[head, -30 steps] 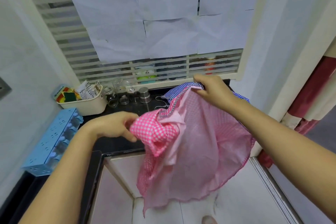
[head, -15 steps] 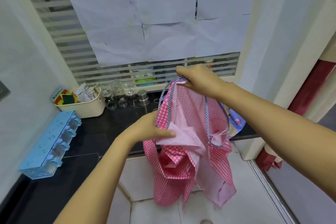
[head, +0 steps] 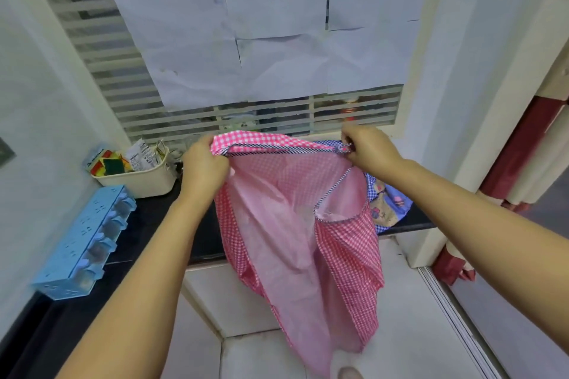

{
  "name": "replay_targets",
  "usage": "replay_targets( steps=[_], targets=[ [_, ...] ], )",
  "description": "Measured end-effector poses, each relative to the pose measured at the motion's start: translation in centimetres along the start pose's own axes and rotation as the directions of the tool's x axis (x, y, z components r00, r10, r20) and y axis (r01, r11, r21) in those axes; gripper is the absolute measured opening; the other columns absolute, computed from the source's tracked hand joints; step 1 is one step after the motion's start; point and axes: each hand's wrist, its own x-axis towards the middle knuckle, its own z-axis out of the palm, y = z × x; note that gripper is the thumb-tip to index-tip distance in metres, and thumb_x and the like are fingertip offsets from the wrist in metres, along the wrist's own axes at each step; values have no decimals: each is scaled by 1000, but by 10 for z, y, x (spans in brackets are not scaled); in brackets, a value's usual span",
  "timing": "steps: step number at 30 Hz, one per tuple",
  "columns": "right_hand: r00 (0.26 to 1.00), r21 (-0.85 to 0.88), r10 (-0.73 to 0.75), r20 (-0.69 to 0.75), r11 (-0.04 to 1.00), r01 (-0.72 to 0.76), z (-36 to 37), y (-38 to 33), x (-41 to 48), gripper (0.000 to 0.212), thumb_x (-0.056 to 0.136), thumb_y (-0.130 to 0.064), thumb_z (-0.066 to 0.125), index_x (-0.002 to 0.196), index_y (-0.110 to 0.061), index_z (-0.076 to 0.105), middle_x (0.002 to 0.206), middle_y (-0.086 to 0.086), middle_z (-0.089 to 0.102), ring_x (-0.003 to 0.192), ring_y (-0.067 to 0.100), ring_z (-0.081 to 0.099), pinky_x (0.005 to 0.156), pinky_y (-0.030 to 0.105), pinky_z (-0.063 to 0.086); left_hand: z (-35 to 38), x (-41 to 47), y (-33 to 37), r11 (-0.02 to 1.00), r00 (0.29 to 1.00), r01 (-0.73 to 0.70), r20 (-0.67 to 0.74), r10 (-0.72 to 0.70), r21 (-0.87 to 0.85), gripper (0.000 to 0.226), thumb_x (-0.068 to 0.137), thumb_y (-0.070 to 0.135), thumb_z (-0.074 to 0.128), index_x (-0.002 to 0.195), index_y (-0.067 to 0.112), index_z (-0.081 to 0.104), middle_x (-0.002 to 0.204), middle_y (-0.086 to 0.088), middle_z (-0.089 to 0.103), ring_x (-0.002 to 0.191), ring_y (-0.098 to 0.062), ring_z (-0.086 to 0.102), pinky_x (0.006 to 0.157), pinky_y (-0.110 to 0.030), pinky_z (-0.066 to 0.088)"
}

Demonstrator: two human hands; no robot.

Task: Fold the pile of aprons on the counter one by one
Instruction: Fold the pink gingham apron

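The person holds the pink checked apron [head: 292, 224] up in front of the black table [head: 147, 218], its top hem stretched between both hands. The left grip [head: 204, 164] clenches one corner of the hem, and the right grip [head: 369, 148] pinches the other corner. The cloth hangs down past the table edge. A blue apron [head: 388, 203] lies on the table behind it.

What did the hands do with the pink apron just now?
The left hand let go of the bunched middle and moved up to grip the top edge; the right hand kept its grip and pulled rightward, so the pink apron now hangs spread open. The blue apron, basket and blue rack stayed on the counter.
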Motion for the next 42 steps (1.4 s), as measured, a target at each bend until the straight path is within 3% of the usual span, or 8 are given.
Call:
replay_targets(
  steps=[5, 14, 18, 24, 28, 33, 36, 42],
  targets=[
    [969, 424, 16, 245, 897, -123, 2, -5, -12, 14, 81, -15, 74, 82, -5, 64, 73, 3, 63, 60, 7, 60, 55, 23, 48, 0, 0, 5, 955, 974, 182, 174, -143, -233, 34, 94, -1, 34, 99, 21, 60, 69, -5, 62, 44, -9, 50, 45, -23, 42],
    [784, 792, -143, 604, 217, -570, -2, -17, -22, 16, 93, -8, 53, 106, -8, 62, 69, 3, 62, 48, 9, 46, 45, 15, 40, -11, -1, 19, 927, 990, 135, 84, -112, -351, 43, 87, -11, 35, 78, 17, 66, 74, 2, 64, 68, -8, 60, 51, -10, 46],
    [625, 556, -193, 756, 693, -459, 7, -36, -37, 52, 74, -32, 77, 123, -22, 60, 86, -3, 60, 72, 18, 44, 56, 14, 38, -14, 0, 22, 932, 994, 102, 64, -85, -348, 39, 91, -5, 39, 103, 17, 69, 88, 3, 66, 87, -15, 62, 75, -22, 54],
    [845, 301, -67, 530, 947, -114, 79, -96, -51, 63, 72, -47, 78, 121, -12, 61, 116, 4, 64, 103, 20, 60, 90, 35, 48, -14, -7, 45, 938, 995, 22, 95, 12, -347, 40, 93, -2, 37, 110, 16, 68, 97, 6, 66, 89, -3, 61, 73, -18, 51],
    [892, 196, 16, 452, 974, -116, 91, -100, -38, 43, 79, -39, 74, 98, -3, 60, 94, 8, 63, 89, 27, 60, 72, 33, 47, -34, -2, 37, 948, 999, -34, 28, 45, -316, 34, 87, -3, 41, 99, 11, 70, 87, 0, 67, 80, -10, 62, 69, -29, 55],
    [931, 75, 113, 347, 986, -147, 57, -75, -10, 15, 87, -18, 63, 83, -6, 55, 91, 14, 60, 91, 30, 58, 64, 31, 34, -63, -1, -2, 884, 969, -70, -181, 171, 463, 27, 90, 11, 52, 114, 2, 63, 100, -21, 68, 92, -40, 61, 70, -40, 42],
    [950, 127, 178, 256, 968, -215, 42, -76, 9, 28, 89, -16, 56, 67, -13, 40, 79, 8, 51, 78, 25, 49, 60, 31, 27, -60, -12, -17, 906, 978, 22, -195, 67, 422, 25, 85, 1, 55, 110, -3, 54, 93, -21, 65, 89, -40, 59, 65, -35, 35],
    [919, 482, 224, 325, 797, -364, 25, -103, 27, 10, 94, -5, 40, 98, -7, 50, 79, 7, 50, 66, 18, 45, 53, 27, 32, -51, -25, -51, 949, 992, 83, -120, -48, 304, 24, 83, -3, 51, 62, 7, 47, 56, 0, 40, 58, -22, 40, 44, -27, 22]
  ],
)
